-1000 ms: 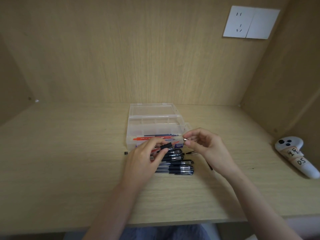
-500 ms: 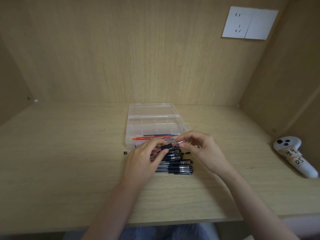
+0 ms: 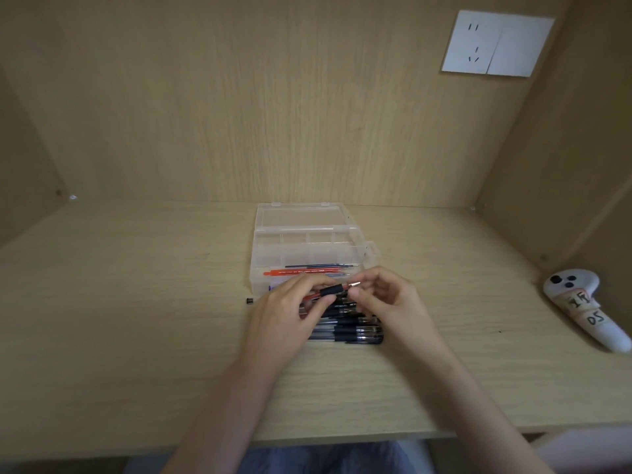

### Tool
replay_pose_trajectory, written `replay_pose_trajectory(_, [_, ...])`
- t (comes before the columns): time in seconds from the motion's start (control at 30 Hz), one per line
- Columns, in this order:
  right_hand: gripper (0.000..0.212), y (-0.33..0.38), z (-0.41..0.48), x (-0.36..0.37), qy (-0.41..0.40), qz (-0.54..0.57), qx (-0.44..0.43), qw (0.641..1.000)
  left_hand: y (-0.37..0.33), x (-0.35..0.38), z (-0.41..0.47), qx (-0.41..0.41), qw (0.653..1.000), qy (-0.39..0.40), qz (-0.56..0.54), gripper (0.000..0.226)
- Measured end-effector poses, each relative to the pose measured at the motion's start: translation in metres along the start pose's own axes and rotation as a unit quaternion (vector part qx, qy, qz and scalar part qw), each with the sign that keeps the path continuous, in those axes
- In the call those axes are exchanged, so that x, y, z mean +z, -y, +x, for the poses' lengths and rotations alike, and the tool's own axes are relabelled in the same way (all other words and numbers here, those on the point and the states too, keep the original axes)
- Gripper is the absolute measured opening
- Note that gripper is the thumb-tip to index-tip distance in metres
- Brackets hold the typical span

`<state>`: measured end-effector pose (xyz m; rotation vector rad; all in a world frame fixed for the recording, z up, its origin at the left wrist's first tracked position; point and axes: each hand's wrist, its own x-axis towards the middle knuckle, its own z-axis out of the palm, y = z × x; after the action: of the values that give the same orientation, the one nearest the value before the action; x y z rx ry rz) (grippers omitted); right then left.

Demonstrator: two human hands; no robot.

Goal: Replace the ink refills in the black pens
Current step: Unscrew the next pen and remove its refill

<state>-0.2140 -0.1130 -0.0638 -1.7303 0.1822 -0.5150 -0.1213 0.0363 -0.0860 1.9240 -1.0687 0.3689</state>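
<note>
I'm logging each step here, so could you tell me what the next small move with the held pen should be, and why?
Probably seat the metal tip onto the pen barrel and start twisting. The left hand holds the barrel by its black sleeve, a red refill shows inside it, and the right hand pinches the tip at its open end, so closing this pen looks next.

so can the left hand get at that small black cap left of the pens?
Probably yes: the black cap lies alone on open desk beside the left hand, but that hand is holding a pen.
</note>
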Motion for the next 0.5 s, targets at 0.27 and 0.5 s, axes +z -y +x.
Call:
replay_pose_trajectory(0.27, [0.012, 0.0009, 0.0015, 0.0038, -0.014, 0.037, 0.011, 0.999, 0.0008, -0.0003, 0.0003, 0.015, 1.000, 0.000, 0.005, 0.021])
replay_pose_trajectory(0.5, [0.049, 0.0064, 0.0027, 0.0052, -0.046, -0.035, 0.042, 0.997, 0.0006, 0.0004, 0.0007, 0.013, 1.000, 0.001, 0.003, 0.021])
